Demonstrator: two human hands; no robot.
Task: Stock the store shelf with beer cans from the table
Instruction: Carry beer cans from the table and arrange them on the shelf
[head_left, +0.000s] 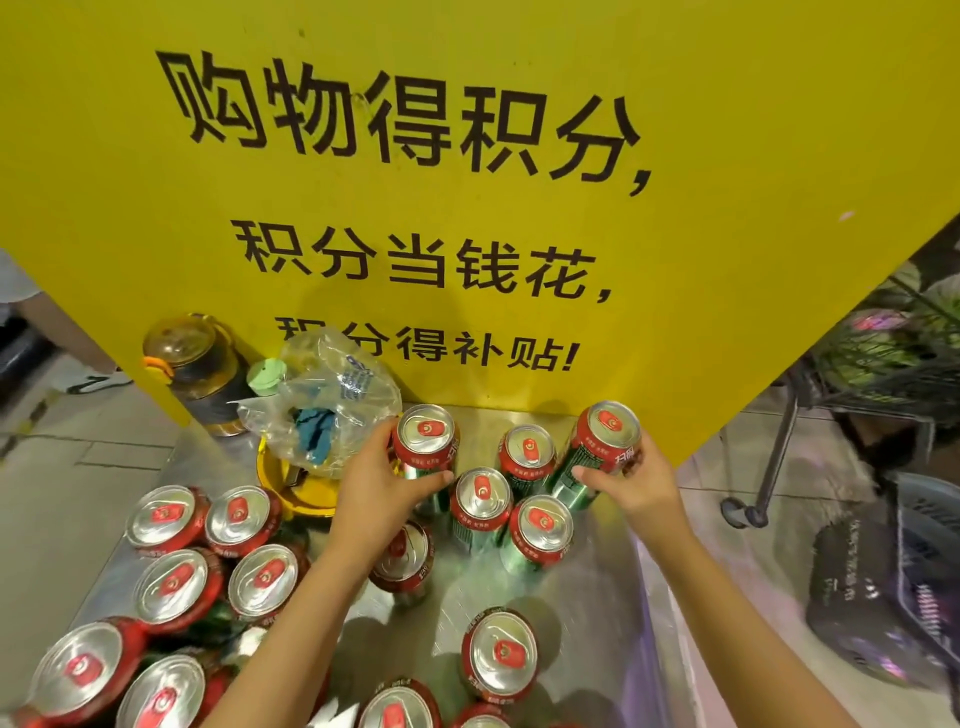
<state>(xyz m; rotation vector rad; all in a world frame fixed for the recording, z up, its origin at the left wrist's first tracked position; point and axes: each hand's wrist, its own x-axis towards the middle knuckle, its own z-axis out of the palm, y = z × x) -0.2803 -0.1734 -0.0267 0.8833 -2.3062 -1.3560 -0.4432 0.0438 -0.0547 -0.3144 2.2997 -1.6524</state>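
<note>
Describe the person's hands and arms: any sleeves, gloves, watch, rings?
Both arms are bare to the frame's edge, with no sleeve in view. The left hand and right hand wear no gloves. No watch, band or ring shows on either.

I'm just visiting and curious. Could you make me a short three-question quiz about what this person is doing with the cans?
1. True or false: each hand grips a beer can.
2. What lies between the left hand's can and the right hand's can? A) a bottle B) three standing cans C) nothing
3. Fill in: the clear plastic bag sits in front of the ____ sign.

Key: 1 true: the left hand and right hand each curl fingers round a can. 2 B. 3 yellow.
</note>
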